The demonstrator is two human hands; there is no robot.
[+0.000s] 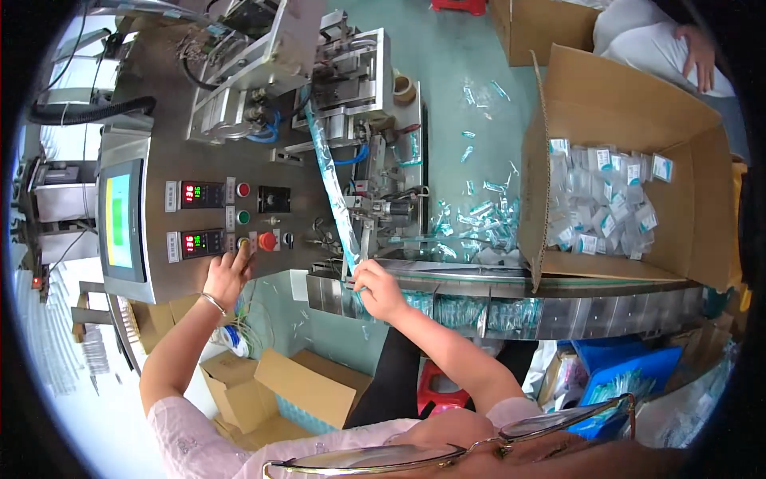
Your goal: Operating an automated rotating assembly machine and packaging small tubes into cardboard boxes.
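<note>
My left hand [227, 279] reaches up to a steel control panel [179, 259]. Its fingers are stretched out, with the tips at a yellowish button [242, 244] beside a red mushroom-shaped button [266, 241]. My right hand [379, 291] is closed on the lower end of a blue-and-white printed film strip [329, 172]. The strip runs slanting up from my fingers to the machine's metal head [347, 76]. Below the right hand passes the steel conveyor channel [606, 315], its compartments partly filled with clear-and-teal packets [511, 314].
An open cardboard box [638, 92] at the right holds small clear labelled packs [610, 191]. Film scraps [487, 219] litter the green surface behind the conveyor. More boxes [307, 387] and a red stool [439, 391] stand below. Another person's hand [696, 57] shows at upper right.
</note>
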